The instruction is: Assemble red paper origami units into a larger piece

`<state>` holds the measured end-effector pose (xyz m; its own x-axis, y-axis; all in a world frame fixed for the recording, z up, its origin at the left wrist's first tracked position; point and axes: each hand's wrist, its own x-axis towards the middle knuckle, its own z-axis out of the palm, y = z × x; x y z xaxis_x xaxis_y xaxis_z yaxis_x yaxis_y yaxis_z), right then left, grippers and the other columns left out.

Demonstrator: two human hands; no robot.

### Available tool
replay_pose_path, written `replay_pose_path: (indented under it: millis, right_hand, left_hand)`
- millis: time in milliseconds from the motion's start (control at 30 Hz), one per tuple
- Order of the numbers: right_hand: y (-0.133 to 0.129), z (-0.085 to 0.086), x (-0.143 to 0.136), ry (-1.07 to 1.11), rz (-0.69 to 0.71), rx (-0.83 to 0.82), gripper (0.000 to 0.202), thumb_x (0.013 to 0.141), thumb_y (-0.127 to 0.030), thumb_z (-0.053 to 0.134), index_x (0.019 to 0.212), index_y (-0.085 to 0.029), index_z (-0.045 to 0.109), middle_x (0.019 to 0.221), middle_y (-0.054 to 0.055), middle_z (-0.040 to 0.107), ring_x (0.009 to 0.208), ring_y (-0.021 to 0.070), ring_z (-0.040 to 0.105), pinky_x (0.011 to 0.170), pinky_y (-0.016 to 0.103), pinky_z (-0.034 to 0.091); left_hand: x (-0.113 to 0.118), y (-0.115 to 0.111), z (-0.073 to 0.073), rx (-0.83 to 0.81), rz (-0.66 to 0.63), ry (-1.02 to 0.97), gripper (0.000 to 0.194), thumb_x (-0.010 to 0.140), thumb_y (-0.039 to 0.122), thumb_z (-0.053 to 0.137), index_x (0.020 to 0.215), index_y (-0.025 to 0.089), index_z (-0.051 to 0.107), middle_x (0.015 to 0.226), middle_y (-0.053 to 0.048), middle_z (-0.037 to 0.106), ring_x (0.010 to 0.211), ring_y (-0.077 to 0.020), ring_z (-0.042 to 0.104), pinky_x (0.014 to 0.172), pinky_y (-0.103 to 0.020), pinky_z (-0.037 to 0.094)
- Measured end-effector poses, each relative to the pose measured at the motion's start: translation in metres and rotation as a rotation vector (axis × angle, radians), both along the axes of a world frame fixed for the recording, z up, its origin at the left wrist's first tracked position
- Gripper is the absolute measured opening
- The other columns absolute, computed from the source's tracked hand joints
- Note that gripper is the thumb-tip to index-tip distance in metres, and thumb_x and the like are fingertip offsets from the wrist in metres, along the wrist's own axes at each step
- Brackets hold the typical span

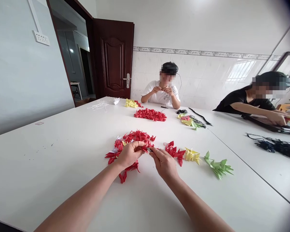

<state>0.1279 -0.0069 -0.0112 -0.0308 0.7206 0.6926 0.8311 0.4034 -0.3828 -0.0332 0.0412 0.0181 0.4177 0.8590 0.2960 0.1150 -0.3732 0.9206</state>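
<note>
Between thumb and fingers, my left hand (130, 155) pinches a small red folded paper piece (145, 148) above the white table (74, 167). My right hand (165, 161) is closed on a small thin greyish item (149, 149) whose tip touches the red piece; its exact kind is too small to tell. Behind and beneath my left hand spreads a heap of red folded papers (137, 135) with a few white and yellow bits. Right of my right hand lie a red cluster (175, 152), a yellow cluster (192, 156) and a green cluster (218, 166).
Farther back are a red pile (150, 115), a yellow pile (130, 103), white strings (99, 105) and coloured papers with black cords (189, 120). One person (161, 91) sits across; another person (246, 100) reaches into a black case at right, near dark cords (277, 146).
</note>
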Motion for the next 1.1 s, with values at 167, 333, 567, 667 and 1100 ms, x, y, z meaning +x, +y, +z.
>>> replay_pose_path:
  millis: [167,333,567,667,1100]
  right_hand:
    - [-0.004,0.009,0.0,0.129,0.02,-0.051,0.032,0.089,-0.03,0.039,0.102,-0.018,0.064,0.08,0.005,0.067,0.072,0.0151,0.06,0.061,0.023,0.045]
    - [-0.008,0.018,-0.006,0.309,0.051,-0.116,0.036,0.08,-0.039,0.054,0.109,-0.018,0.056,0.079,0.003,0.066,0.069,0.0145,0.06,0.061,0.024,0.047]
    - [-0.003,0.019,0.004,0.379,0.041,-0.05,0.018,0.077,-0.033,0.053,0.077,-0.018,0.063,0.067,0.002,0.062,0.059,0.0124,0.054,0.055,0.021,0.043]
    - [0.0,0.027,0.036,0.497,-0.209,0.01,0.029,0.075,-0.043,0.053,0.078,-0.016,0.063,0.062,0.001,0.06,0.056,0.0133,0.052,0.055,0.023,0.041]
    - [0.004,0.016,0.087,0.439,-0.47,-0.221,0.039,0.074,-0.051,0.048,0.075,-0.016,0.066,0.058,0.003,0.063,0.053,0.0169,0.054,0.047,0.025,0.038]
  left_hand:
    - [0.0,0.0,0.001,-0.037,-0.022,-0.026,0.029,0.073,0.029,0.062,0.098,0.015,0.062,0.098,-0.007,0.067,0.09,-0.0197,0.062,0.083,-0.034,0.05]
    - [0.001,-0.007,0.006,0.012,-0.043,0.011,0.035,0.077,0.03,0.058,0.108,0.016,0.056,0.097,-0.008,0.067,0.088,-0.0196,0.063,0.078,-0.033,0.051]
    - [0.0,-0.011,0.003,0.169,0.001,0.214,0.042,0.081,0.029,0.051,0.121,0.019,0.047,0.103,-0.008,0.063,0.08,-0.0165,0.062,0.069,-0.029,0.052]
    - [-0.008,-0.001,0.003,0.342,0.118,0.293,0.031,0.083,0.027,0.047,0.112,0.017,0.055,0.104,-0.009,0.062,0.086,-0.0181,0.06,0.073,-0.031,0.051]
    - [-0.019,0.015,-0.003,0.647,0.183,0.626,0.023,0.079,0.014,0.05,0.092,0.02,0.068,0.085,-0.006,0.066,0.085,-0.0212,0.053,0.082,-0.038,0.041]
